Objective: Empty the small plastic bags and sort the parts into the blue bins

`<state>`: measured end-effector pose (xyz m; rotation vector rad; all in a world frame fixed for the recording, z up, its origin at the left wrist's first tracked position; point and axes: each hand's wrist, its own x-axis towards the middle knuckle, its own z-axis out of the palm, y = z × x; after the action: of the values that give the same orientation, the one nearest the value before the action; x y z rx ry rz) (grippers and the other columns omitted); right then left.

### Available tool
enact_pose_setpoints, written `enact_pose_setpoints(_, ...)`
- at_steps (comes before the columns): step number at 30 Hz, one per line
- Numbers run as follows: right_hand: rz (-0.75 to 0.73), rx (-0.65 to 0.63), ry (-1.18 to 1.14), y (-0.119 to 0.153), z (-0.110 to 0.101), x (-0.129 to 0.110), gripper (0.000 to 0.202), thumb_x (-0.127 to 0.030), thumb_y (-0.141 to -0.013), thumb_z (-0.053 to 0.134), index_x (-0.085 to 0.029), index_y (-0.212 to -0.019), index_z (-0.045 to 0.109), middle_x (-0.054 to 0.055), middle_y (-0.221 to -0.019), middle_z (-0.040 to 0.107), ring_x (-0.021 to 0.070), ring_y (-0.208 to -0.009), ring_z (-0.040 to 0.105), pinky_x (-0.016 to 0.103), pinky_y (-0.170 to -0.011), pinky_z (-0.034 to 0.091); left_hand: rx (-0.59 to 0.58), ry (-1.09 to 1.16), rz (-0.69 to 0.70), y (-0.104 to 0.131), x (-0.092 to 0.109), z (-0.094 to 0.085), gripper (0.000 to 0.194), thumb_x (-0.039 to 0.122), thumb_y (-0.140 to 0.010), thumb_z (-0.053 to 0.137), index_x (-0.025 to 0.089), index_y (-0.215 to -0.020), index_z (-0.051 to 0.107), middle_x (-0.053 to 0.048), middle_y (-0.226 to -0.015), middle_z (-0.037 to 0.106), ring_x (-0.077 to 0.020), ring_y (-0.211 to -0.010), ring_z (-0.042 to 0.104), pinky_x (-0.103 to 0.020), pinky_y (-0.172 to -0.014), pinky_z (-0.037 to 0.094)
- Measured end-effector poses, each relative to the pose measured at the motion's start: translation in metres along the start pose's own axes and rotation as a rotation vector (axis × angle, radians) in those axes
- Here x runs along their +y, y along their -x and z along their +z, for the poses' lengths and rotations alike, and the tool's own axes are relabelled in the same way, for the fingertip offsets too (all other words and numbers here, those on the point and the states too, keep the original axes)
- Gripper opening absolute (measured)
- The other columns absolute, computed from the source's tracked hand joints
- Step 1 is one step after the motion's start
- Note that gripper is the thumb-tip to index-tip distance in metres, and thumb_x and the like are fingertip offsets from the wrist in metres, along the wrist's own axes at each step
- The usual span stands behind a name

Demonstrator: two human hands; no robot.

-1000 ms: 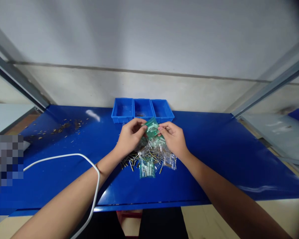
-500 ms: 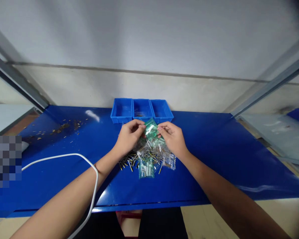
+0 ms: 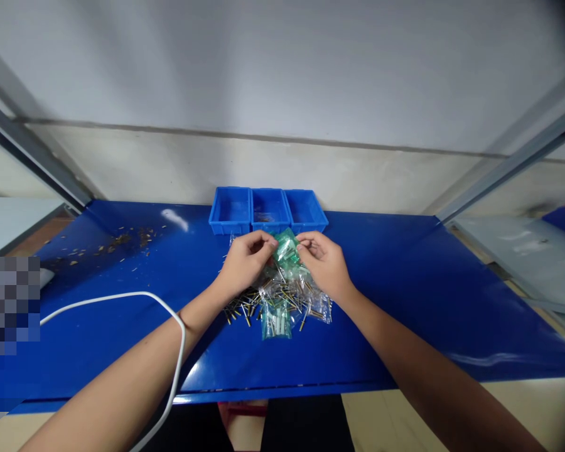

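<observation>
Between my hands is a green translucent plastic bag [image 3: 286, 246], held above a pile of small parts. My left hand [image 3: 248, 256] pinches its left side between thumb and fingers. On the right side, my right hand [image 3: 324, 256] pinches it the same way. Pale pieces show inside the bag. Below lie many thin metal pins with brass-coloured ends [image 3: 249, 304], mixed with clear plastic bags [image 3: 321, 307]. Another green bag [image 3: 277, 321] with several white cylinders inside lies at the pile's front.
Three joined blue bins [image 3: 269, 207] stand behind the pile against the wall; a few small pieces lie in the middle one. Brown debris [image 3: 120, 242] is scattered on the blue table [image 3: 395, 301] at left. A white cable [image 3: 117, 295] crosses my left forearm.
The green bag has dropped slightly and tilted, and its sides look more crumpled. Both hands stay close to where they were, still pinching it.
</observation>
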<state>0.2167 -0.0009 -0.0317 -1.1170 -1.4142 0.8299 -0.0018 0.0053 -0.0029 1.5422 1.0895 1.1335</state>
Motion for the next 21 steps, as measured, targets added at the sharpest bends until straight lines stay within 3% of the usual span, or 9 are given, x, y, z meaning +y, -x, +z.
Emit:
enact_pose_setpoints(3, -0.017, 0.008, 0.016, 0.0, -0.001, -0.001, 0.017, -0.04, -0.092, 0.082, -0.027, -0.1, 0.085, 0.0, -0.084, 0.077, 0.021, -0.077, 0.071, 0.037, -0.072, 0.057, 0.011, 0.024, -0.019, 0.0, -0.001, 0.0, 0.025, 0.047, -0.1, 0.081, 0.024, -0.091, 0.081, 0.003, -0.056, 0.062, -0.015, -0.051, 0.052, -0.032, -0.053, 0.039)
enact_pose_setpoints(5, -0.03, 0.022, 0.039, 0.0, -0.002, -0.003, 0.015, -0.04, -0.094, 0.081, -0.026, -0.096, 0.085, -0.003, -0.072, 0.067, 0.0178, -0.067, 0.062, 0.035, -0.066, 0.05, 0.014, 0.045, -0.033, 0.001, -0.001, 0.001, 0.026, 0.049, -0.101, 0.081, 0.024, -0.096, 0.084, 0.005, -0.052, 0.056, -0.0144, -0.046, 0.047, -0.032, -0.05, 0.036)
enact_pose_setpoints(8, -0.006, 0.023, 0.032, 0.001, -0.003, -0.007, 0.016, -0.041, -0.097, 0.08, -0.025, -0.097, 0.086, -0.008, -0.059, 0.054, 0.015, -0.056, 0.049, 0.033, -0.059, 0.043, -0.009, 0.088, -0.043, 0.002, 0.003, 0.0, 0.028, 0.051, -0.102, 0.081, 0.023, -0.1, 0.085, 0.002, -0.057, 0.067, -0.0155, -0.044, 0.054, -0.032, -0.047, 0.038)
enact_pose_setpoints(11, 0.031, 0.002, -0.051, 0.001, -0.004, -0.012, 0.018, -0.042, -0.099, 0.081, -0.025, -0.099, 0.085, -0.003, -0.067, 0.069, 0.0168, -0.056, 0.061, 0.034, -0.058, 0.05, -0.032, 0.092, -0.003, 0.004, 0.008, -0.002, 0.031, 0.051, -0.103, 0.081, 0.022, -0.091, 0.082, -0.004, -0.075, 0.083, -0.0178, -0.055, 0.07, -0.032, -0.053, 0.05)
enact_pose_setpoints(14, 0.028, -0.011, -0.096, -0.001, -0.003, -0.016, 0.02, -0.044, -0.099, 0.083, -0.025, -0.097, 0.084, 0.002, -0.081, 0.08, 0.0187, -0.06, 0.072, 0.036, -0.063, 0.059, -0.032, 0.069, 0.016, 0.003, 0.008, -0.002, 0.032, 0.049, -0.104, 0.079, 0.022, -0.087, 0.079, -0.002, -0.066, 0.079, -0.018, -0.058, 0.072, -0.031, -0.06, 0.055)
enact_pose_setpoints(17, 0.023, -0.004, -0.126, -0.001, -0.001, -0.015, 0.021, -0.044, -0.093, 0.089, -0.026, -0.097, 0.081, 0.001, -0.083, 0.08, 0.0193, -0.063, 0.074, 0.036, -0.063, 0.063, -0.035, 0.104, -0.01, 0.002, 0.003, 0.0, 0.018, 0.04, -0.099, 0.083, 0.022, -0.098, 0.079, 0.001, -0.067, 0.077, -0.0185, -0.058, 0.074, -0.03, -0.059, 0.055)
enact_pose_setpoints(21, 0.018, 0.018, -0.157, 0.0, 0.002, -0.012, 0.02, -0.038, -0.088, 0.092, -0.026, -0.093, 0.077, -0.001, -0.079, 0.077, 0.0192, -0.063, 0.074, 0.035, -0.063, 0.063, -0.051, 0.13, 0.031, 0.0, -0.003, 0.004, 0.016, 0.032, -0.096, 0.084, 0.023, -0.104, 0.074, 0.0, -0.08, 0.079, -0.0192, -0.06, 0.077, -0.032, -0.059, 0.057)
